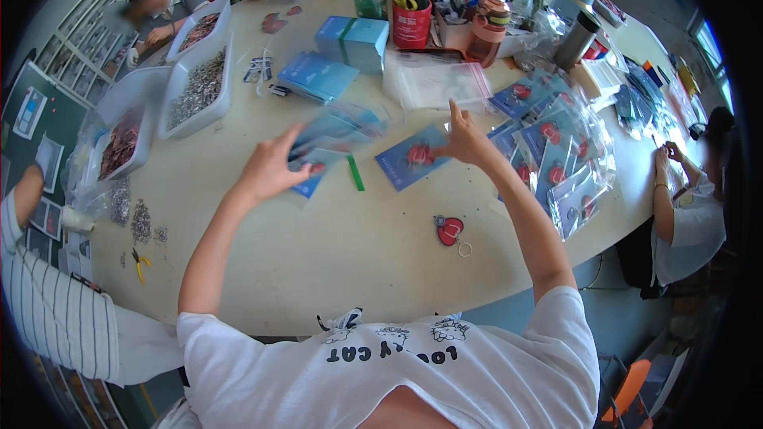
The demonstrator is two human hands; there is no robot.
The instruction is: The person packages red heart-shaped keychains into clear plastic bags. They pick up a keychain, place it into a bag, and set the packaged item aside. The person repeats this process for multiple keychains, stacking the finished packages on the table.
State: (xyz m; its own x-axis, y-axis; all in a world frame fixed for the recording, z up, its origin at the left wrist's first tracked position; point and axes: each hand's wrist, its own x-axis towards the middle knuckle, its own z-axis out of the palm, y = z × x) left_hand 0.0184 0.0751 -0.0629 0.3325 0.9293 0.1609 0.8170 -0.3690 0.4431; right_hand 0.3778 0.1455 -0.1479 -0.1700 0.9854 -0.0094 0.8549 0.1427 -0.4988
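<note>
With left hand (270, 164) clamped on cards (335, 130) at eleven o'clock, right hand (470, 143) spread at one, could spill some by gripping loosely.

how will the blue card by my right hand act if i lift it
The blue card looks thin with straight edges, so probably light and fairly stiff. The red charm sits near its middle, so it may add weight there.

Dark lettering (346, 354) crosses the white shirt (318, 381) (upside down from this angle), pale lettering (389, 168) edges one blue card (404, 168) near the middle, and the red pot (413, 40) bears pale marks (411, 24), probably writing, too small to read.
</note>
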